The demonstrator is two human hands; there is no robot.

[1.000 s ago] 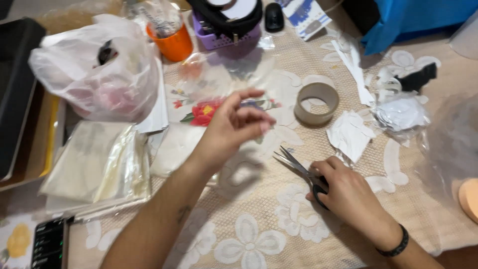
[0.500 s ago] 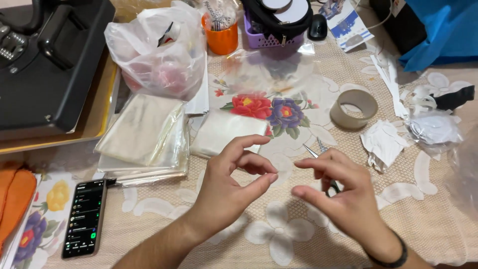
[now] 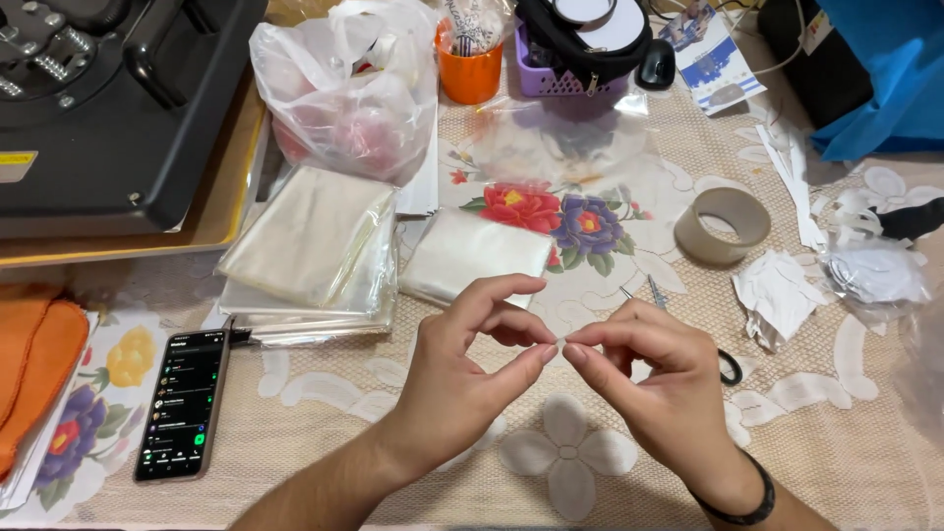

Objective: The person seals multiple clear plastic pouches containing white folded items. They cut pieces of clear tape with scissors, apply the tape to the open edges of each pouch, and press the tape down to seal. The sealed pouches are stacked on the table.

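My left hand (image 3: 462, 379) and my right hand (image 3: 659, 388) meet fingertip to fingertip above the flowered tablecloth (image 3: 570, 462). Both pinch a tiny pale scrap (image 3: 561, 342), too small to tell what it is. Scissors (image 3: 654, 293) lie on the table just behind my right hand, their blades pointing away and the black handle (image 3: 730, 369) showing past my knuckles. A folded white piece in clear film (image 3: 477, 256) lies just beyond my left hand.
A tape roll (image 3: 723, 224) and torn paper scraps (image 3: 782, 295) lie at the right. A stack of clear bags (image 3: 310, 241), a phone (image 3: 182, 403), an orange cloth (image 3: 29, 364) and a black press (image 3: 108, 98) are at the left. A plastic bag (image 3: 344, 98), an orange cup (image 3: 470, 74) and a purple basket (image 3: 560, 74) stand behind.
My right hand has let go of the scissors, which now lie on the table. Both hands have come together, pinching at the fingertips. The view has shifted to the left.
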